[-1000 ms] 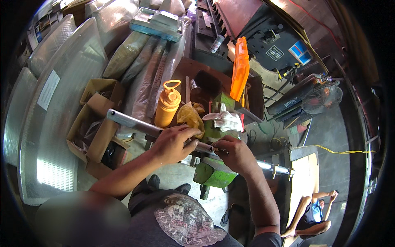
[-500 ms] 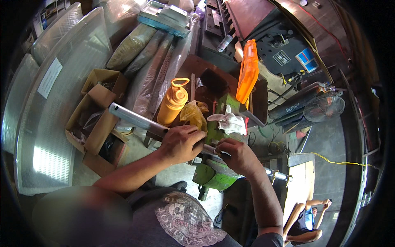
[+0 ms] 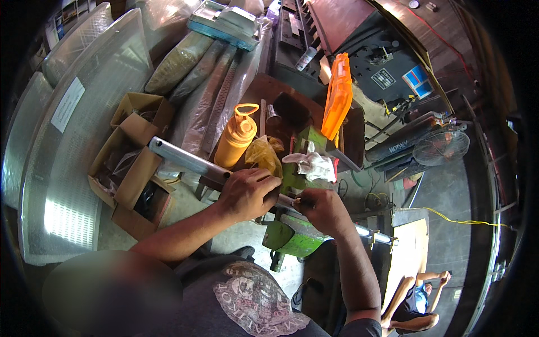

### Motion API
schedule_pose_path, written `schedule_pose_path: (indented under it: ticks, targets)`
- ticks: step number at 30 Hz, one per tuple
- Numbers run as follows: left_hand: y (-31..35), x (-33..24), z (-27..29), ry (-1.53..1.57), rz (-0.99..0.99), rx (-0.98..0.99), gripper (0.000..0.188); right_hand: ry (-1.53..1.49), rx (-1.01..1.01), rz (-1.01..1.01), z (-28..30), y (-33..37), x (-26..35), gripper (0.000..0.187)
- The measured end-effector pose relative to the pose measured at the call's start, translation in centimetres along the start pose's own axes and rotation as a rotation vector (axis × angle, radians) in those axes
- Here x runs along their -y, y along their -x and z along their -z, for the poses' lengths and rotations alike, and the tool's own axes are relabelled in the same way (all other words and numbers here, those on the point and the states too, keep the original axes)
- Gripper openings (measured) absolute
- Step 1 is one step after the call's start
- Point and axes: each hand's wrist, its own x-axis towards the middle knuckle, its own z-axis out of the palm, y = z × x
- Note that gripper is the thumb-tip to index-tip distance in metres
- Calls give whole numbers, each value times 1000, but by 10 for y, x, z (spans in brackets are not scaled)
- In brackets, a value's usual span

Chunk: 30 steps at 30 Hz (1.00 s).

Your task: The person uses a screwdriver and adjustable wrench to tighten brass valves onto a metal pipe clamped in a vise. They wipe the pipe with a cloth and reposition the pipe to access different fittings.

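A long silvery metal tube (image 3: 188,161) runs slantwise across the green bench vise (image 3: 297,237), with a hole near its far left end. My left hand (image 3: 250,194) rests over the tube with its fingers curled round it, just left of the vise. Close by on the right, my right hand (image 3: 321,209) is closed at the tube over the vise, thumb and fingers pinched together. Whatever lies between those fingertips is too small to make out. A white work glove (image 3: 312,164) lies on the vise just beyond my hands.
An orange bottle (image 3: 236,139) and a yellow plastic bag (image 3: 264,157) stand beyond the tube. An orange case (image 3: 338,98) stands upright behind the vise. Open cardboard boxes (image 3: 132,160) are at left. A fan (image 3: 442,147) and a seated person (image 3: 418,303) are at right.
My right hand has turned at the wrist, its knuckles rolling over and its fingers closing in more. The left hand and the tube have hardly moved.
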Motion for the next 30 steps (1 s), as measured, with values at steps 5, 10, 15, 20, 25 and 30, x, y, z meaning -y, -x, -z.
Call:
schedule_pose_path:
  ticks: [5,10,15,20,25,30]
  targets:
    - [-1,-2,-1,29,-17,-30,23,55,-73,127,-2,0,-2,18]
    - [0,-1,0,16,-17,-12,24,-10,-13,-85,-2,0,4,27]
    - [0,-1,-3,41,-27,-48,24,-171,-65,-209,-10,2,3,42]
    - [3,3,-2,29,-13,-7,25,-115,-220,-53,-4,17,14,40]
    - [1,2,-2,19,-39,-53,23,430,-101,411,8,23,13,44]
    - [1,1,-3,16,-34,-29,24,534,-31,456,7,12,7,38]
